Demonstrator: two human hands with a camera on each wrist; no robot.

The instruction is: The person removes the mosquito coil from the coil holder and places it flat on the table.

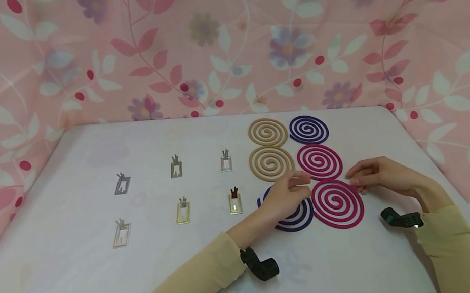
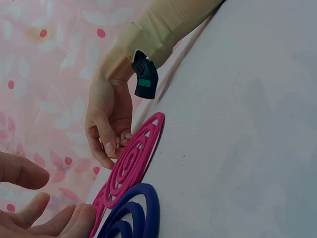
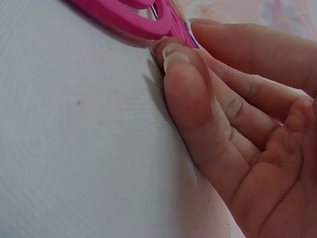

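Observation:
The front pink mosquito coil (image 1: 338,203) lies flat between both hands. My left hand (image 1: 282,196) is over the front blue coil (image 1: 305,220), hiding part of it, its loosely bent fingers pointing toward the pink coil. In the left wrist view, those fingers (image 2: 74,220) appear beside the pink and blue spirals with nothing between them. At the pink coil's right edge is my right hand (image 1: 380,176). Seen from the right wrist, its fingertips (image 3: 185,91) are low over the white surface, right by the coil's rim, with nothing pinched.
Behind lie another pink coil (image 1: 319,160), another blue coil (image 1: 308,129) and two tan coils, one nearer (image 1: 261,165) and one farther (image 1: 267,132). Several small metal coil stands (image 1: 235,204) with upright prongs sit in two rows to the left. Pink floral cloth (image 1: 207,28) hangs behind the white table.

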